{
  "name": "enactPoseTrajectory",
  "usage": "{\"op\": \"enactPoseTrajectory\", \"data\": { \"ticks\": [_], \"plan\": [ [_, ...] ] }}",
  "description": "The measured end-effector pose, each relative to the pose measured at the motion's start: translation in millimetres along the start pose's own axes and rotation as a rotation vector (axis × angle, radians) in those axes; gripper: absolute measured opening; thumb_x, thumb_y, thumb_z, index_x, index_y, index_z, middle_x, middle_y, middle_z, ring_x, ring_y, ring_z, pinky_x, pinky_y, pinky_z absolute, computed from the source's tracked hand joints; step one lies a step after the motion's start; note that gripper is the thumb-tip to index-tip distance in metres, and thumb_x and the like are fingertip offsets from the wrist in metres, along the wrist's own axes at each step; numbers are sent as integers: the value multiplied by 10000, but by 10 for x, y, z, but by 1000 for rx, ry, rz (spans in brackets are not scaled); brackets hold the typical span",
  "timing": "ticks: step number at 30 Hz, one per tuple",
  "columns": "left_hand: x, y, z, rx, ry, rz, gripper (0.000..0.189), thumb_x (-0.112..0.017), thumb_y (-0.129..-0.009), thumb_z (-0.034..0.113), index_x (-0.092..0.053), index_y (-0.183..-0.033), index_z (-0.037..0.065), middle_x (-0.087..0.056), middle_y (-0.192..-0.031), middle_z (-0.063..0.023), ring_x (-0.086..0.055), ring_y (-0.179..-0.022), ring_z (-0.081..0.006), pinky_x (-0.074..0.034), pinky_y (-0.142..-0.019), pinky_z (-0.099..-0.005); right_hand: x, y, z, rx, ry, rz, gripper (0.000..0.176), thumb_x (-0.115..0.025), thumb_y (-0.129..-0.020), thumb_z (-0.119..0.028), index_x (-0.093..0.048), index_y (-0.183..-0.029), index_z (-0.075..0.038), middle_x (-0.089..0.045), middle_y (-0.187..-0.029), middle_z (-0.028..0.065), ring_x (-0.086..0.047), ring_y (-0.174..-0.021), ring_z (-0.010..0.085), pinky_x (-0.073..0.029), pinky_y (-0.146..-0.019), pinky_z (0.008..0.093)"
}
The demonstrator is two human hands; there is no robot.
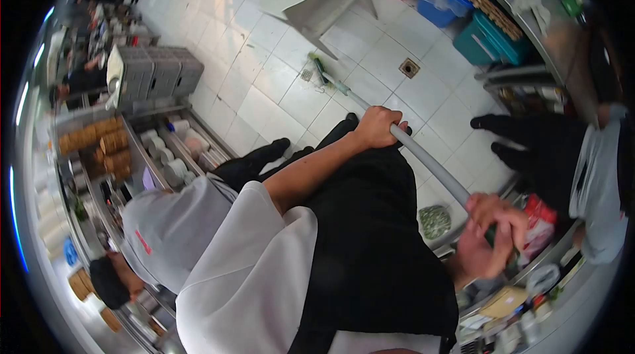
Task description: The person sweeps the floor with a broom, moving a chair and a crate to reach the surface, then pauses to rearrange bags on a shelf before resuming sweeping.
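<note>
I hold a long grey handle [430, 162] that slants down to a green brush or mop head [319, 66] resting on the white tiled floor [278, 83]. My left hand [377, 126] is shut around the handle's middle, with the arm stretched out over my black apron [370, 241]. Closer to me at the right, my right hand [493, 238] is shut around the handle's upper end. My dark shoes [281, 148] stand on the tiles below.
A person in a white shirt [172, 228] stands close on my left beside shelves of cups and stacked goods [159, 149]. Another person in black trousers [542, 149] stands at the right by a steel counter [529, 288]. Coloured bins [489, 40], grey crates [155, 70], a floor drain [409, 67].
</note>
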State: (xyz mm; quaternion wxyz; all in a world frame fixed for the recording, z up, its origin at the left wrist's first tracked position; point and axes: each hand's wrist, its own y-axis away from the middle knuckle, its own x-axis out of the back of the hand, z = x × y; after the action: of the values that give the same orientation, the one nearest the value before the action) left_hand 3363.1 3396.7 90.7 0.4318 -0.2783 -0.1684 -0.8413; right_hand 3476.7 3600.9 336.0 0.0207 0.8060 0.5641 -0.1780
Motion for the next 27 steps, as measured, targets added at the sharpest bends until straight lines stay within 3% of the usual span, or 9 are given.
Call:
{"op": "enactPoseTrajectory", "data": {
  "ticks": [3,5,7,8,12,16,22,25,27],
  "plan": [
    [414,-62,116,-40,23,5,334,-711,-811,288,-575,-611,57,-555,-558,-180,-597,-608,-425,-467,-567,-498,-48,-300,-278,142,5,-421,128,-530,-965,-150,-549,-902,-40,-517,-639,42,-525,-556,176,-475,-623,401],
    [628,15,117,-210,81,-304,306,-712,-774,287,-583,-626,51,-575,-598,-184,-600,-661,-432,-461,-602,-511,-214,-526,-353,119,-85,-605,206,-597,-941,-145,-545,-762,-56,-530,-597,13,-547,-504,153,-475,-541,350],
    [878,129,-17,-188,89,-432,294,-710,-743,298,-598,-661,38,-604,-655,-189,-609,-709,-430,-461,-642,-518,-588,-717,-306,104,-170,-1082,286,-620,-929,-151,-557,-671,-46,-514,-545,8,-536,-467,155,-469,-505,324],
    [941,236,-193,-188,137,-457,298,-709,-743,301,-602,-673,33,-610,-668,-191,-613,-705,-426,-463,-641,-512,-776,-680,-206,47,-183,-1045,338,-631,-912,-136,-571,-598,-24,-520,-530,22,-508,-433,173,-452,-475,340],
    [1346,823,-1211,-70,137,-388,290,-712,-742,302,-621,-695,30,-620,-680,-198,-624,-698,-416,-481,-661,-483,-1688,-345,566,9,-186,-733,266,-638,-881,-105,-557,-664,25,-501,-533,61,-479,-434,208,-441,-496,378],
    [1994,1123,-1821,16,26,-358,266,-693,-754,296,-636,-690,45,-636,-687,-198,-635,-720,-421,-491,-679,-508,-2351,-121,931,-6,-136,-747,291,-594,-914,-170,-547,-686,6,-504,-546,62,-467,-452,199,-430,-515,397],
    [2451,776,-1196,-46,-52,-141,262,-701,-792,319,-651,-693,82,-640,-689,-191,-630,-738,-438,-490,-705,-542,-2218,-407,401,130,-103,-545,340,-546,-956,-210,-500,-642,-87,-510,-526,-4,-465,-408,102,-424,-484,302],
    [2419,514,-744,-187,161,-227,223,-709,-807,274,-644,-918,92,-653,-784,-164,-643,-813,-416,-497,-734,-523,-1948,-479,-125,235,-49,-501,364,-518,-980,-242,-488,-645,-105,-511,-526,-20,-490,-404,75,-399,-477,251],
    [2396,502,-557,-223,240,-310,285,-713,-814,255,-641,-1046,105,-672,-886,-158,-653,-889,-397,-508,-780,-507,-1898,-505,-464,291,-41,-518,330,-511,-974,-239,-559,-702,-56,-621,-613,65,-618,-483,152,-483,-473,274]
  ]
}}
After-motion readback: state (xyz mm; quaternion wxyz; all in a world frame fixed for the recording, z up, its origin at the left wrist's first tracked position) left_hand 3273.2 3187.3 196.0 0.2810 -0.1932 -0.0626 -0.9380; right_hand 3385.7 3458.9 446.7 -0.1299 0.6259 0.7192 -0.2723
